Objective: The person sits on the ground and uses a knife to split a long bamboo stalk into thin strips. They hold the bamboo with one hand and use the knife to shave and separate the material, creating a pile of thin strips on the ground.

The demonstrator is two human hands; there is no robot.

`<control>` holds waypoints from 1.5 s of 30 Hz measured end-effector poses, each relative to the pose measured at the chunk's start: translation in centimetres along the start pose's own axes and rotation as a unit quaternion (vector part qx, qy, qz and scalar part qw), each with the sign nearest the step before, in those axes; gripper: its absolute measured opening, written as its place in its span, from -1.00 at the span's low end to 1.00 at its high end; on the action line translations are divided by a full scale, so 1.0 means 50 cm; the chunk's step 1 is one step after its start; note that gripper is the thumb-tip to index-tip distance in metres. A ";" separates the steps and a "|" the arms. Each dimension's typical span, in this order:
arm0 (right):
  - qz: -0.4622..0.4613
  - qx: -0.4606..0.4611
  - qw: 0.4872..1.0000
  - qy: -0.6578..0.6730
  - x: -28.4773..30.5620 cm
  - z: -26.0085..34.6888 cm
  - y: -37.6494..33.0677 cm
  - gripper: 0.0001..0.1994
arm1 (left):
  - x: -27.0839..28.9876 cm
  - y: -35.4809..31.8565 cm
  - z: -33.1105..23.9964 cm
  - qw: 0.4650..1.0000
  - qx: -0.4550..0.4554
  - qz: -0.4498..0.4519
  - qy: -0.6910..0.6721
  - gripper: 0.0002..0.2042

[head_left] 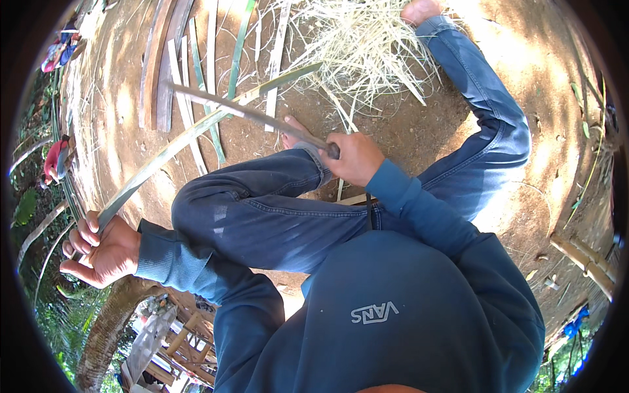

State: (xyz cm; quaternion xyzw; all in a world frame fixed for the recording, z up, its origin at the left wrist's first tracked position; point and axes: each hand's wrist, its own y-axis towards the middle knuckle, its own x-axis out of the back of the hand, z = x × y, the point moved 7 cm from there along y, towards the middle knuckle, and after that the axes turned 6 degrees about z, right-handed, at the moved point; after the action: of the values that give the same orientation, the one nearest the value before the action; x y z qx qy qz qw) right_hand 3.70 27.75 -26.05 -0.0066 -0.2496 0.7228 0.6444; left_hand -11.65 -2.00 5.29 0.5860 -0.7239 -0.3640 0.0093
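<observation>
Head view, fingers first: left hand (101, 252) at lower left of frame, fingers curled tight round the near end of a long green bamboo strip (196, 131), thumb on top, so the strip is pulled taut and kept from sliding. Right hand (354, 157) at centre, fist closed round the handle of a long knife (249, 112), blade running up-left and crossing the strip near the upper middle, edge laid on the strip's face; looks like a shaving or thinning hold, the grip low on the handle for leverage. Right wrist sits just above the bent knee (216, 203) in blue jeans, likely as a brace

Strip: long, thin, flat, green skin side showing, pale along its edge, runs from the left hand diagonally to the upper middle of frame, far end lying by the heap of pale shavings (367, 46). Slight bow along its length, no splits that can be made out

Around: more cut slats (190, 78) lie on the bare dirt ground (524, 85) at upper left, other leg stretched to upper right, bare foot (419, 10) at the top edge
</observation>
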 end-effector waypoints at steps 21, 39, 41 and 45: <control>-0.066 -0.008 0.995 -0.068 0.012 -0.048 0.013 -0.81 | -0.018 -0.004 0.002 1.000 -0.010 -0.002 0.020 -0.73; -0.027 -0.263 0.958 -0.110 0.036 -0.324 0.100 -0.67 | 0.006 0.002 -0.010 0.999 -0.019 -0.020 0.047 -0.75; -0.023 -0.299 0.945 -0.132 0.040 -0.387 0.110 -0.65 | 0.011 0.009 -0.004 0.999 -0.009 -0.015 0.029 -0.75; -0.032 -0.297 0.950 -0.086 0.049 -0.431 0.112 -0.66 | 0.032 0.017 0.004 0.999 0.006 -0.039 0.013 -0.71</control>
State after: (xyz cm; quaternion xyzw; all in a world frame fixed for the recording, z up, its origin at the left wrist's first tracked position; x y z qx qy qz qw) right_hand 5.21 37.38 -46.23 -0.1272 -0.5078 0.5924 0.6124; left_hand -12.95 -3.24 4.91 0.6182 -0.7027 -0.3522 0.0013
